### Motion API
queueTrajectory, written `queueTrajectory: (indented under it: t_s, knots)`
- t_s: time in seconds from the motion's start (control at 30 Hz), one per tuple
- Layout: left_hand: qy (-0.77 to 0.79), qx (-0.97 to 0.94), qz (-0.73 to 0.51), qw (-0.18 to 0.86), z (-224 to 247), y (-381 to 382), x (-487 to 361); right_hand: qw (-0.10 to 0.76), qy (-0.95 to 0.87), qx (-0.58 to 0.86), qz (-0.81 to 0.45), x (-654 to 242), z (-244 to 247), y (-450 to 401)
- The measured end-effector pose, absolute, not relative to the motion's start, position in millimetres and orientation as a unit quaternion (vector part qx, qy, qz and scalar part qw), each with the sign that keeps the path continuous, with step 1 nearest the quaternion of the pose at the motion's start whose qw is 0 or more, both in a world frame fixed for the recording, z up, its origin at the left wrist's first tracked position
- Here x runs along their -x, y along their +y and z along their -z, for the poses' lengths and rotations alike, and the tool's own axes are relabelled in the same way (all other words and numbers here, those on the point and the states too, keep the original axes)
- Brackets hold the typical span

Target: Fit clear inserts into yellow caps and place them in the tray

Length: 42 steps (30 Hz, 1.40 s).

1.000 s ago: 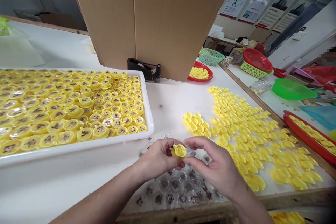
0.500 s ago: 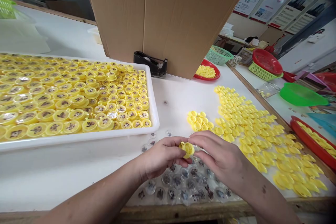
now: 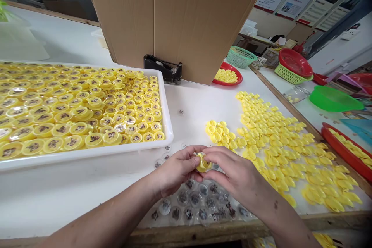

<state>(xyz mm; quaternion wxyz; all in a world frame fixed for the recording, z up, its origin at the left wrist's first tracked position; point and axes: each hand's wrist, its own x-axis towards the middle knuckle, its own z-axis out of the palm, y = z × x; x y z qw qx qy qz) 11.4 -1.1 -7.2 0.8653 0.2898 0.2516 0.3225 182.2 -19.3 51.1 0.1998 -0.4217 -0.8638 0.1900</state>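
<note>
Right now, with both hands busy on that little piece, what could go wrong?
The small yellow cup, pinched by the left hand with the right hand fingertips on it, might slip and drop onto the clear discs below. Some discs lie near the wooden table edge, so a forearm could brush one off. A bump to the white tray might topple the cups resting on others.
</note>
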Motion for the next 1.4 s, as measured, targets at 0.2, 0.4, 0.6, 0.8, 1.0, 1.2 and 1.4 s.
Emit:
queueTrajectory:
  t_s: [0.2, 0.4, 0.6, 0.8, 1.0, 1.2, 1.4]
  knots:
    - [0.239, -0.270, -0.337, 0.870, 8.4, -1.2, -11.8, 0.308, -0.793, 0.499, -0.164, -179.1, -40.2, -24.6]
    - [0.236, -0.269, -0.347, 0.867, 10.9, -1.7, -13.5, 0.300, -0.768, 0.527, -0.204, -177.0, -41.8, -26.5]
    - [0.259, -0.266, -0.366, 0.853, 10.4, -2.4, -14.5, 0.307, -0.766, 0.530, -0.195, -176.0, -41.6, -31.0]
    - [0.281, -0.263, -0.373, 0.844, 12.3, -4.3, -17.1, 0.344, -0.735, 0.544, -0.212, -174.4, -32.9, -34.2]
    - [0.288, -0.268, -0.390, 0.833, 12.1, -6.1, -19.6, 0.341, -0.737, 0.553, -0.185, -174.9, -29.2, -36.1]
    - [0.309, -0.292, -0.385, 0.819, 5.6, -9.6, -19.3, 0.328, -0.759, 0.546, -0.134, -171.6, -32.9, -38.8]
    - [0.330, -0.346, -0.366, 0.798, -0.6, -12.5, -15.9, 0.312, -0.783, 0.537, -0.032, -163.0, -27.1, -41.9]
